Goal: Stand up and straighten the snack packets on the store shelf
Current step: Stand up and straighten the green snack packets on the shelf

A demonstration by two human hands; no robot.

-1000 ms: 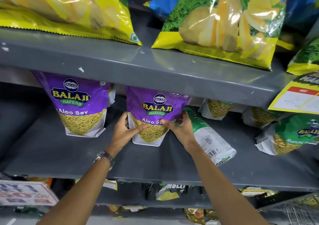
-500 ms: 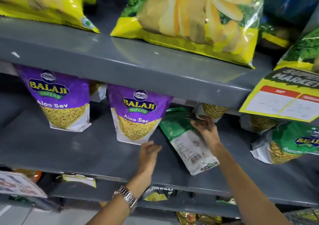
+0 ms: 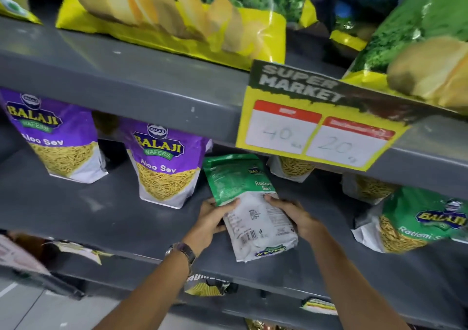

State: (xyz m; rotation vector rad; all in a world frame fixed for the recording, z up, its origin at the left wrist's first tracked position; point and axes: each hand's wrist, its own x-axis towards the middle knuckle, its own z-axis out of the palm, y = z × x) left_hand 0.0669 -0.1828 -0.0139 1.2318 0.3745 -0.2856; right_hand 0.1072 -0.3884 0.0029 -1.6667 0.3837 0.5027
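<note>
— While the green packet (image 3: 243,198) lies flat on its face on the middle shelf (image 3: 76,210), just right of a standing purple packet (image 3: 166,167), how do we handle it?

— We have it already: left hand (image 3: 211,222) gripping one side, right hand (image 3: 293,215) the other, both around the white lower half.

— Heavy?

— Light, we'd judge, and soft; the film looks slick and the sev inside is likely brittle, so we shouldn't squeeze.

— Where do we hold it to stand it up?

— By the side seams, low down, so the base lands flat.
</note>
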